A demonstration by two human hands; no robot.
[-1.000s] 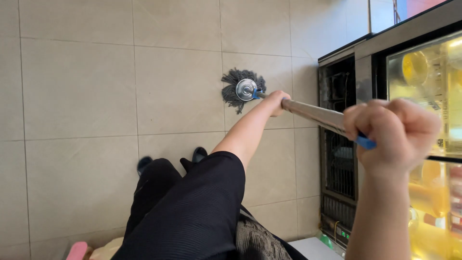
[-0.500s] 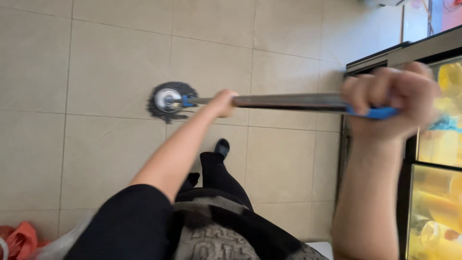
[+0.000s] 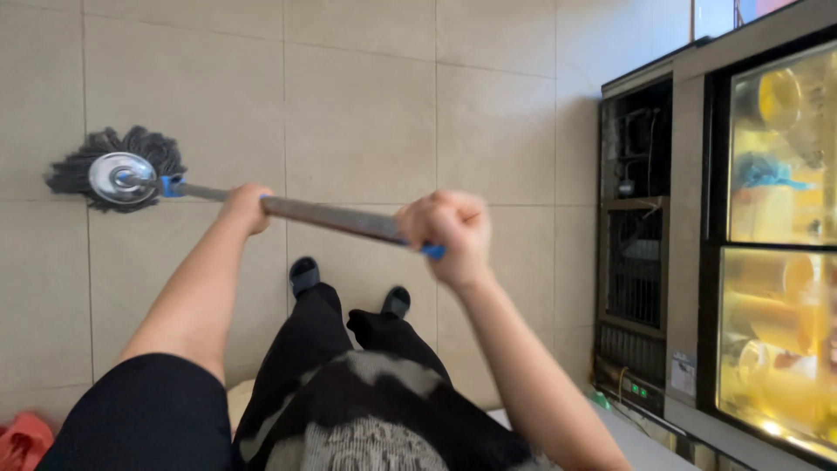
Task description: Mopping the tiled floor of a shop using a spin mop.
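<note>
Over the beige tiled floor [image 3: 366, 113], both hands grip a mop handle [image 3: 336, 218]. Fingers of the left hand [image 3: 246, 208] wrap the handle farther down, while the right hand [image 3: 449, 234] is a closed fist around its blue-capped near end. At far left the dark stringy mop head [image 3: 118, 170] rests on the tiles. A glass-door fridge [image 3: 776, 235] stands at right.

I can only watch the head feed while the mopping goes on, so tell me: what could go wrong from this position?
The right hand grips the top end of the mop handle close to the glass-fronted display fridge; a wide swing could knock the handle end against it. The mop head sits far out to the left with the left hand stretched along the handle, so balance might suffer. The shoes stand on tile floor that may be wet and slippery.
</note>
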